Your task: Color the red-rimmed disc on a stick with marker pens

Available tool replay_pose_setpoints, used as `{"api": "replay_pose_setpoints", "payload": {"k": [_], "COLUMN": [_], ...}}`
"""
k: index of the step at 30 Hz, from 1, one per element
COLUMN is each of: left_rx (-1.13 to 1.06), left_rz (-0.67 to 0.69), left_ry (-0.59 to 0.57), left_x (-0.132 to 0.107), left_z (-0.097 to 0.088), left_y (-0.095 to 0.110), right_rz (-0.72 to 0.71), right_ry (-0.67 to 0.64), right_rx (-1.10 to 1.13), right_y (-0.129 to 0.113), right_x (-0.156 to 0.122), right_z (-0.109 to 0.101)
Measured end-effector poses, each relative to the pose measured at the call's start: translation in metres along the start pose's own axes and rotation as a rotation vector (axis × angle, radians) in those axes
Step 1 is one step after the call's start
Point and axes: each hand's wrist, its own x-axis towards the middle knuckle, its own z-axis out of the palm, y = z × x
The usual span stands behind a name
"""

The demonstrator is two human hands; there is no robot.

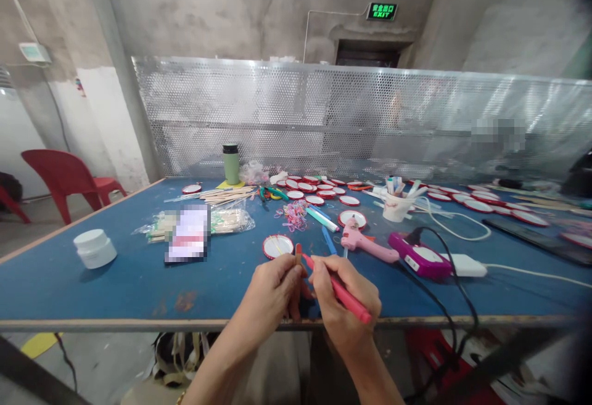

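My left hand point(277, 282) pinches a wooden stick point(298, 257) with a red tip; my right hand point(341, 323) pinches a pinkish-red marker point(352, 304), its point just beside that tip.

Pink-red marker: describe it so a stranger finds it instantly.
At the blue table's near edge, find the person's right hand. The pink-red marker slants through it, tip beside a red-ended stick. Its slim, straight body sets it apart from the paler pink glue gun.

red-tipped stick point(298, 250) partly hidden by left hand point(276, 282)
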Motion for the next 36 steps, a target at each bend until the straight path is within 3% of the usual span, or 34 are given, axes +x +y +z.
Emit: {"api": "replay_pose_setpoints", "payload": {"k": [21,36], "left_rx": [0.016,0.000], "left_rz": [0.013,0.014], "left_ry": [-0.003,0.002], "left_x": [0.003,0.002], "left_z": [0.000,0.000], "left_y": [-0.010,-0.006], "right_rz": [-0.075,-0.067], "right_ry": [-0.023,0.003], "right_rx": [0.023,-0.008], "right_y": [-0.004,-0.002], "right_x": [0.003,0.001], "right_z": [0.001,0.001]}}
